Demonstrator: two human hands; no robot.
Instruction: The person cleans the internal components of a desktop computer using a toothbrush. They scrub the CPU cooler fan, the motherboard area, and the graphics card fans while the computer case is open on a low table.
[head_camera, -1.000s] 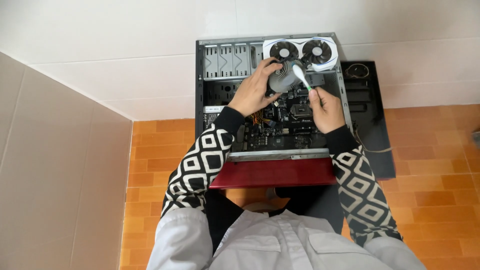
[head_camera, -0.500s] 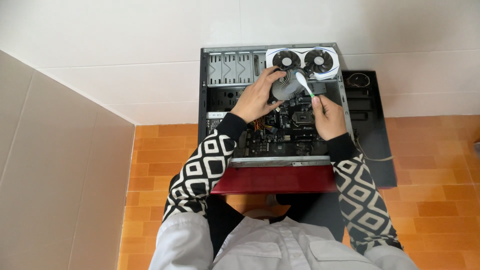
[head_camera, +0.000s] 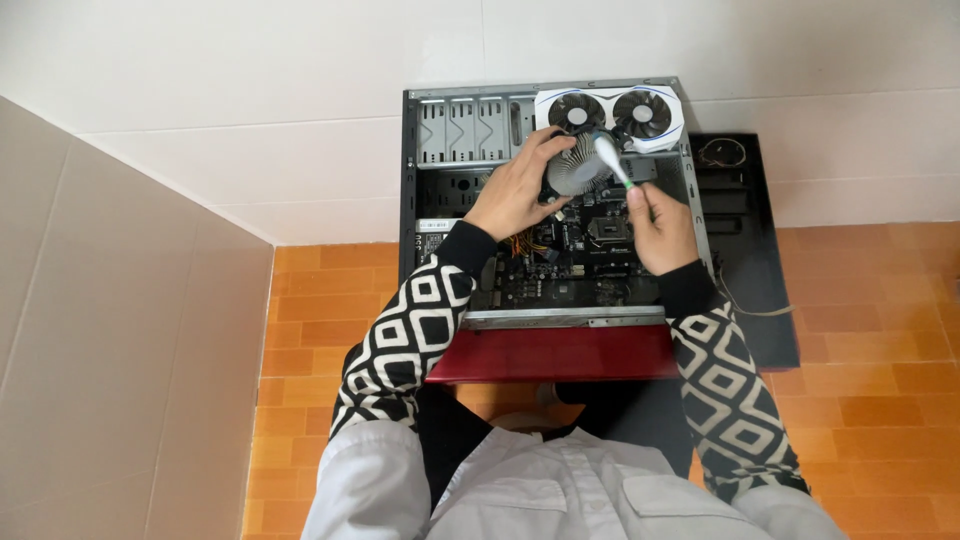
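An open computer case (head_camera: 438, 250) lies on its side on the orange floor, its motherboard (head_camera: 575, 262) showing. My left hand (head_camera: 517, 188) holds a round finned cooler (head_camera: 577, 170) above the board. My right hand (head_camera: 662, 228) grips a small brush (head_camera: 612, 160) with a white head and green handle, its bristles touching the cooler's fins. A white graphics card with two fans (head_camera: 610, 112) rests at the far end of the case, just beyond the cooler.
A black side panel (head_camera: 748, 262) lies on the floor right of the case, with a cable trailing from it. White tiled wall stands behind, a beige wall on the left. The case's red front face (head_camera: 555, 354) is close to my knees.
The view has shifted slightly. Both hands keep the cooler and brush; the brush head has moved a little across the cooler's fins.
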